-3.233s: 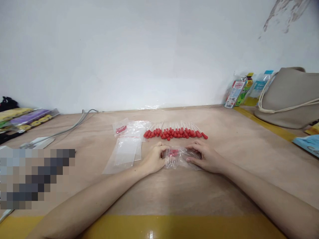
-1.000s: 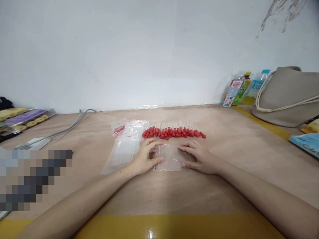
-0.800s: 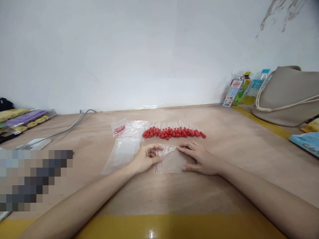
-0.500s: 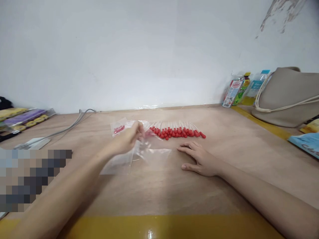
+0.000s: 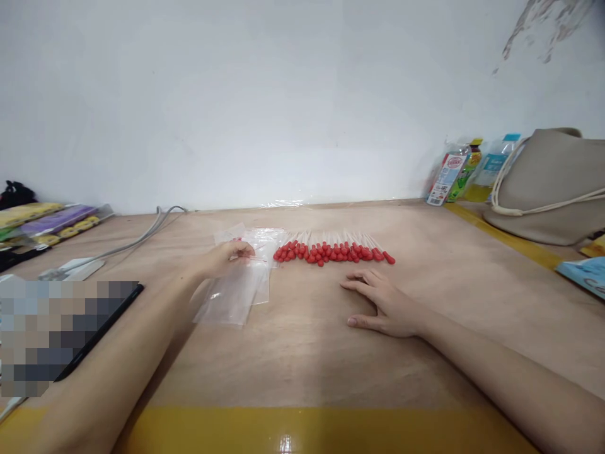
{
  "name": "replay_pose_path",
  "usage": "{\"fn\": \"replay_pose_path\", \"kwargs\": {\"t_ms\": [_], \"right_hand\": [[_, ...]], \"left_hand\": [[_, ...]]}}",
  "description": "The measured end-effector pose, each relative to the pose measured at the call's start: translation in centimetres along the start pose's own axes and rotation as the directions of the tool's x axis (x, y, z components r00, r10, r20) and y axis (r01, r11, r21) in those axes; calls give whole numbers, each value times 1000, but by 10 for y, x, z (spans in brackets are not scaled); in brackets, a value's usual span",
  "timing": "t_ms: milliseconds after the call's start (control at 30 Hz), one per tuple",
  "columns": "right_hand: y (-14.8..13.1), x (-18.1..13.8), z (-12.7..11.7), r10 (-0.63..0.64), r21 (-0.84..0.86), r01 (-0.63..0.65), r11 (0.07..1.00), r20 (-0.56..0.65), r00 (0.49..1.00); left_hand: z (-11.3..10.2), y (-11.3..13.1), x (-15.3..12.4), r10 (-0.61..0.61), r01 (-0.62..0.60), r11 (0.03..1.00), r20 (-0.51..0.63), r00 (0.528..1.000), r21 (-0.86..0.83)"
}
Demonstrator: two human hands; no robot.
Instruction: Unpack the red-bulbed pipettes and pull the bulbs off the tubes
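My left hand (image 5: 236, 252) is closed over the left side of the table, its fingers pinching the top edge of a clear zip bag (image 5: 231, 296). That bag lies over other clear plastic bags, which overlap beneath and behind it. My right hand (image 5: 385, 306) rests on the table with its fingers spread, holding nothing. Just beyond it lies a row of thin pale sticks with rounded red heads (image 5: 333, 253), the heads towards me. Something small and red, mostly hidden, shows behind my left fingers.
On the left are a device with a blurred screen (image 5: 70, 334), a white power strip (image 5: 78, 270) with a grey cable (image 5: 137, 238), and yellow and purple packs (image 5: 57, 221). Bottles (image 5: 494, 167), a drink carton (image 5: 447, 180), a beige bag (image 5: 553, 183) and a blue packet (image 5: 583, 277) stand right.
My left hand has moved left with the clear bag, from in front of the red-headed sticks to the other bags. More red heads now show. My right hand has stayed in place.
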State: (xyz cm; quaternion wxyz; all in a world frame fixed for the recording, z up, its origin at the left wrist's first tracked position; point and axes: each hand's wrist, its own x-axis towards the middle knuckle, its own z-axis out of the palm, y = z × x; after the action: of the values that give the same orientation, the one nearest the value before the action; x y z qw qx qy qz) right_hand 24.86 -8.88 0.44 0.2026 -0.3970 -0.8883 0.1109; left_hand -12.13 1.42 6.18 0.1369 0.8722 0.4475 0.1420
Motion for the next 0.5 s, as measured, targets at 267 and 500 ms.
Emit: {"fn": "replay_pose_path", "kwargs": {"t_ms": [267, 500], "right_hand": [[0, 0, -1, 11, -7, -11, 1000, 20, 1000], [0, 0, 0, 25, -10, -25, 1000, 26, 999]], "left_hand": [[-6, -34, 6, -445, 504, 862, -552, 705, -52], [-12, -43, 35, -828, 762, 553, -330, 454, -338]]}}
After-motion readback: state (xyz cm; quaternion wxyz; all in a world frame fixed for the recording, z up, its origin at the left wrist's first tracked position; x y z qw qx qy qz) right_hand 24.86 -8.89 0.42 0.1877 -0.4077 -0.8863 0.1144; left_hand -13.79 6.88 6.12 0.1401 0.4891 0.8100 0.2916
